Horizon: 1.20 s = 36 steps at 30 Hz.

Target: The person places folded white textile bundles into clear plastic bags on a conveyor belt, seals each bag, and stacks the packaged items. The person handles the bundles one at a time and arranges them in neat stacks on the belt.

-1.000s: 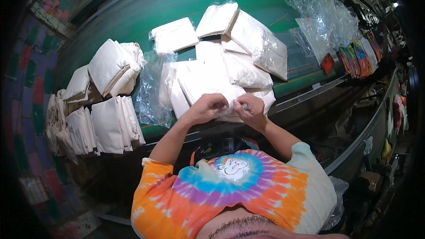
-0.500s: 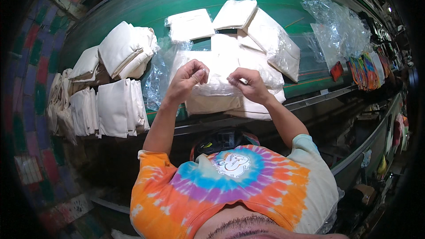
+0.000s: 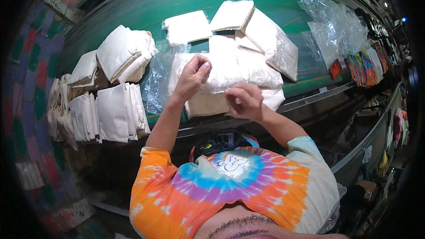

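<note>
My left hand point(image 3: 194, 78) is closed in a pinch above a folded white cloth point(image 3: 223, 66) in a clear plastic bag; whatever its fingertips hold, if anything, is too small to make out. Closer to me, my right hand point(image 3: 244, 102) hovers over the near edge of the bagged pieces, its fingers curled and smeared by motion. Beneath it, a beige folded cloth point(image 3: 206, 106) lies at the belt's near edge. Other bagged white cloths, one square pack point(image 3: 188, 27) and a longer one point(image 3: 272, 35), rest just beyond.
Folded white cloths point(image 3: 124, 55) are stacked on the left. Loose clear plastic bags point(image 3: 158, 79) lie beside them, with another heap of clear bags point(image 3: 338, 24) at the right. All rest on a green belt point(image 3: 146, 6) with a metal near rail point(image 3: 305, 100). Colourful tie-dyed cloths point(image 3: 363, 68) hang far right.
My right hand has drawn down and toward me, away from my left hand, and now blurs. My left hand stays pinched, almost in place.
</note>
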{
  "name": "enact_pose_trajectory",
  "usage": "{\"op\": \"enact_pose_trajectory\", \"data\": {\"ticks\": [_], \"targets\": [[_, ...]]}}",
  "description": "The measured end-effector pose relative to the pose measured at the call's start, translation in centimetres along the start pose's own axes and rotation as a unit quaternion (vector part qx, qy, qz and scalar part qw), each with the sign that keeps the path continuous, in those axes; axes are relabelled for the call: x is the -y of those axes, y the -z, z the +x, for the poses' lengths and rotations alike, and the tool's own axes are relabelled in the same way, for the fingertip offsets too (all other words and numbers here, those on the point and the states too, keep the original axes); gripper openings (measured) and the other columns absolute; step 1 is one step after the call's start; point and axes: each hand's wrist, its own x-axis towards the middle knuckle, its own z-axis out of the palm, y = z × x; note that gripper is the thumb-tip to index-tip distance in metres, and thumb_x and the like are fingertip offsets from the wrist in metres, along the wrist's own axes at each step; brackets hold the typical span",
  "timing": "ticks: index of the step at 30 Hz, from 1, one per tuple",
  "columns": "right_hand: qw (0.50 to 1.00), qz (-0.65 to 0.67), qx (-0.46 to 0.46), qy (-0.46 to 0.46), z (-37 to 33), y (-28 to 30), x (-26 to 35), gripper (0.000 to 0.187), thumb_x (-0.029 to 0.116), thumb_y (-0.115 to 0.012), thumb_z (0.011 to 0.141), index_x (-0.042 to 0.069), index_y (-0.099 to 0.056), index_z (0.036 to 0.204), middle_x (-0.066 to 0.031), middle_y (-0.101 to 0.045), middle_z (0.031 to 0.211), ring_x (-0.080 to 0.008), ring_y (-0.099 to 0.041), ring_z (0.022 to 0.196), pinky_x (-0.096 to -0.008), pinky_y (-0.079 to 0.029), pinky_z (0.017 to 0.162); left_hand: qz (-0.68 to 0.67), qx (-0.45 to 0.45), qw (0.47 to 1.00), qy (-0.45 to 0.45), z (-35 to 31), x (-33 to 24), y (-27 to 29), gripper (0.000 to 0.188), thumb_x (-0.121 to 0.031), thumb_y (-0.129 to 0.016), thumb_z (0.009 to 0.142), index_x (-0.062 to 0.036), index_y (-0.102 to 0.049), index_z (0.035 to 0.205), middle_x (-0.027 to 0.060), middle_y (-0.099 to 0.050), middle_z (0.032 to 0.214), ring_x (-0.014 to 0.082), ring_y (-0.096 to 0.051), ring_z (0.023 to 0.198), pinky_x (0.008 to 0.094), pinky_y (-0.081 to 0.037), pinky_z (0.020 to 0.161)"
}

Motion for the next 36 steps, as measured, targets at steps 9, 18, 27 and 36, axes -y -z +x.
{"op": "enact_pose_trajectory", "data": {"ticks": [9,18,27,36], "targets": [[0.978,-0.120,0.029,-0.166,-0.2,-1.9,-1.8,0.017,0.006,-0.074,0.086,-0.002,-0.066,0.098,-0.0168,-0.063,0.096,-0.0336,-0.061,0.093,-0.0419,-0.051,0.084,0.037,-0.009,0.999,-0.020,-0.1,0.6,-0.1,0.009,-0.014,-0.054,0.107,-0.0055,-0.054,0.104,-0.0039,-0.051,0.082,0.0028,-0.041,0.066,0.0197,-0.035,0.056],[0.930,0.159,0.053,-0.327,-1.5,-1.6,-3.1,0.004,-0.004,-0.068,0.094,-0.002,-0.067,0.098,-0.0065,-0.070,0.094,-0.0111,-0.065,0.087,-0.0261,-0.052,0.077,0.198,0.000,0.978,-0.072,-0.6,0.3,0.6,0.009,-0.007,-0.068,0.096,0.0000,-0.067,0.102,-0.0027,-0.059,0.085,0.0040,-0.050,0.074,0.0216,-0.042,0.063],[0.850,0.321,0.087,-0.408,-0.7,-1.8,-3.0,0.011,0.004,-0.061,0.102,-0.004,-0.067,0.105,-0.0070,-0.071,0.092,-0.0126,-0.067,0.089,-0.0278,-0.055,0.084,0.272,0.017,0.953,-0.129,0.2,0.5,0.5,0.011,-0.004,-0.077,0.087,-0.0003,-0.079,0.097,0.0050,-0.071,0.079,0.0089,-0.063,0.072,0.0272,-0.050,0.064],[0.837,0.382,0.017,-0.391,-1.7,-1.8,-3.1,0.011,0.007,-0.063,0.102,-0.003,-0.063,0.106,-0.0073,-0.069,0.095,-0.0141,-0.069,0.090,-0.0279,-0.055,0.085,0.320,0.001,0.934,-0.158,0.3,0.0,-0.6,0.015,-0.002,-0.080,0.084,-0.0025,-0.081,0.099,0.0061,-0.072,0.081,0.0106,-0.064,0.075,0.0263,-0.050,0.064]]}}
